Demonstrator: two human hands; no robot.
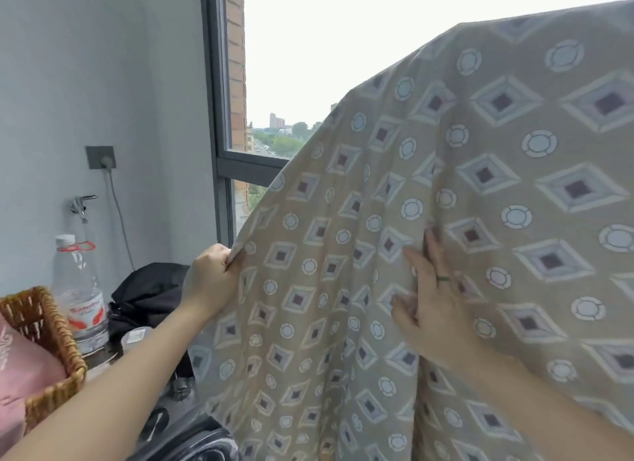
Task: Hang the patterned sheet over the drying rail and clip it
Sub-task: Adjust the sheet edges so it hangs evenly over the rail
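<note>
The patterned sheet [480, 193], beige with diamonds and circles, hangs draped from the upper right down across the right half of the view. The rail under it is hidden by the cloth. My left hand [211, 278] pinches the sheet's left edge at mid height and holds it out to the left. My right hand [432, 309], with a dark ring on one finger, lies flat against the front of the sheet, fingers spread and pointing up. No clip is in view.
A wicker basket [51, 340] with pink cloth sits at the lower left. Behind it stand a plastic water bottle [79, 289] and a black bag [151, 292]. A wall tap [80, 205] and socket [101, 157] are on the grey wall, beside the window frame [219, 117].
</note>
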